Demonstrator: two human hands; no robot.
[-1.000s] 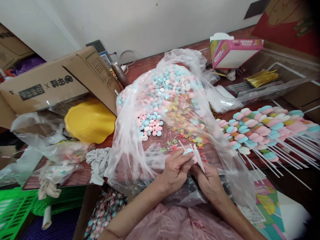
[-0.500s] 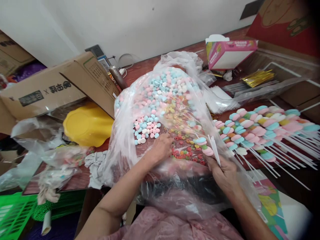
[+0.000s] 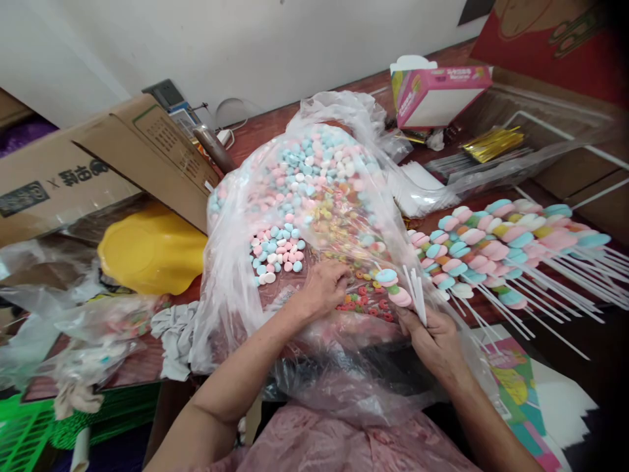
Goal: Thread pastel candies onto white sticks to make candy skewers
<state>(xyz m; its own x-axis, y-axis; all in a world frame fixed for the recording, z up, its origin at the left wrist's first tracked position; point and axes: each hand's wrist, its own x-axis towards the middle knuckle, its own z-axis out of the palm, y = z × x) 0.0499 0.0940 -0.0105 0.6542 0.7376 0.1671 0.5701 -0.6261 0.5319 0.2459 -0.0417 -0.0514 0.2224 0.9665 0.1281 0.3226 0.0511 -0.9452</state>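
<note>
My left hand (image 3: 324, 288) reaches into a big clear plastic bag (image 3: 236, 262) and its fingertips pinch among small coloured ring candies (image 3: 366, 298). Whether a ring is between the fingers cannot be told. My right hand (image 3: 435, 334) holds a bundle of white sticks (image 3: 415, 288); one stick carries a blue candy and a pink candy (image 3: 393, 285) at its tip. Further back inside the bag lie pink, blue and white candy pieces (image 3: 278, 252).
Finished candy skewers (image 3: 496, 246) lie in a pile at the right, sticks pointing right. A yellow bowl (image 3: 147, 249) and an open cardboard box (image 3: 88, 164) stand at the left. A pink carton (image 3: 437, 92) and gold twist ties (image 3: 491, 144) sit behind. A green crate (image 3: 29, 432) is at lower left.
My left hand left the stick bundle and went forward into the ring candies. My right hand carried the sticks to the right and lifted them. The view shifted slightly.
</note>
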